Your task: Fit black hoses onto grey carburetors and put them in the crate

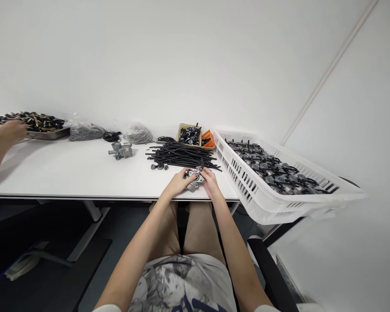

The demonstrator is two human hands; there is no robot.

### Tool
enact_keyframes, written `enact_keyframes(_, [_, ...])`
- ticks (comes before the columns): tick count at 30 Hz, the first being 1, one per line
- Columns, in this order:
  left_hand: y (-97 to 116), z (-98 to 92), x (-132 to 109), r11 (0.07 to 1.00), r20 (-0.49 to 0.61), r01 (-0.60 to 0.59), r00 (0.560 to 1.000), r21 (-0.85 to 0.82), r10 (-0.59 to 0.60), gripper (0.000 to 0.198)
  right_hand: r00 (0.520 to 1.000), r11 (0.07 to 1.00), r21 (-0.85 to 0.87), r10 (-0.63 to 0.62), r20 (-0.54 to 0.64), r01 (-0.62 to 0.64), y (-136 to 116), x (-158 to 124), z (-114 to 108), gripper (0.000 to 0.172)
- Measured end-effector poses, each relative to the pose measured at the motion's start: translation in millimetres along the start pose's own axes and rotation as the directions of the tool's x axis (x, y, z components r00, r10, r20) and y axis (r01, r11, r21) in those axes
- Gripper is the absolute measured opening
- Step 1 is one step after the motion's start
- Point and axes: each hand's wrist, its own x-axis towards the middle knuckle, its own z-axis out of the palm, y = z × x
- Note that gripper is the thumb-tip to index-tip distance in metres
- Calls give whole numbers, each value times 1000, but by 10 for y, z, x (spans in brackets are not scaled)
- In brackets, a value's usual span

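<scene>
Near the table's front edge, my left hand (179,181) is closed around a small grey metal carburetor (193,185). My right hand (209,182) grips its other side, with the fingertips at a small black part (202,164) on top. Fingers cover much of the carburetor. Just beyond my hands lies a pile of black rubber hoses (182,154). Several small dark round-headed parts (159,166) sit left of my hands. Farther left, another carburetor (121,150) stands on the white table (84,177).
A white slotted crate (243,184) at right holds rows of carburetors with hoses. Behind the hoses are a beige basket (179,130) of black parts and an orange basket (209,138). Plastic bags (84,131) and a metal tray (52,134) stand left, beside another person's hand (11,131).
</scene>
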Motion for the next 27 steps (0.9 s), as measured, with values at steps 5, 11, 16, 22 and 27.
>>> enact_keyframes(5, [1, 3, 1, 1000, 4, 1, 1000, 10, -1, 49, 999, 1000, 9, -20, -32, 20, 21, 16, 5, 29])
enact_keyframes(11, [-19, 4, 10, 1000, 9, -11, 1000, 25, 10, 46, 999, 1000, 12, -19, -35, 20, 24, 18, 11, 25])
enact_keyframes(16, [-31, 6, 15, 1000, 6, 3, 1000, 18, -3, 46, 999, 999, 44, -10, -32, 11, 51, 35, -32, 16])
enact_keyframes(22, [-40, 15, 20, 1000, 6, -3, 1000, 3, 3, 47, 999, 998, 63, 2, -51, 2, 65, 37, -52, 19])
enact_keyframes(27, [-30, 11, 23, 1000, 11, 5, 1000, 15, -5, 46, 996, 1000, 30, 8, -84, -5, 50, 32, -20, 27])
